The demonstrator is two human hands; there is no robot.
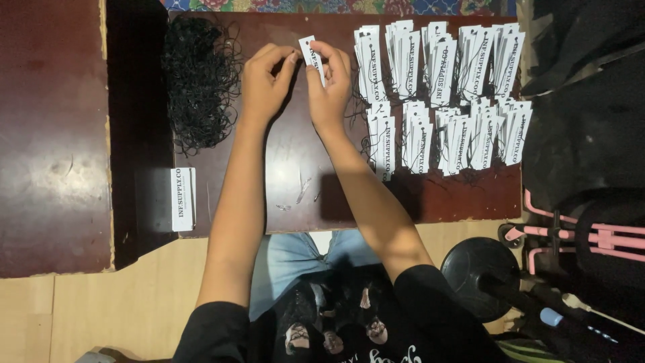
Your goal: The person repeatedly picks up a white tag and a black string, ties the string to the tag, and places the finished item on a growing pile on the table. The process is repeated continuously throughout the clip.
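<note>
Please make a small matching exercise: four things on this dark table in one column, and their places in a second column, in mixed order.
Things:
1. tangle of black strings
2. single white tag
3. fanned stacks of strung tags
4. small flat stack of tags

Places:
A. right part of the table
B. near edge, left of the left arm
C. between both hands' fingertips
D. far left part of the table

Pairs: 1-D, 2-C, 3-A, 4-B

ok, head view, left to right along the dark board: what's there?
Small stack of white tags → tangle of black string → left hand → single white tag pinched in both hands' fingers → right hand → rows of strung white tag bundles.
</note>
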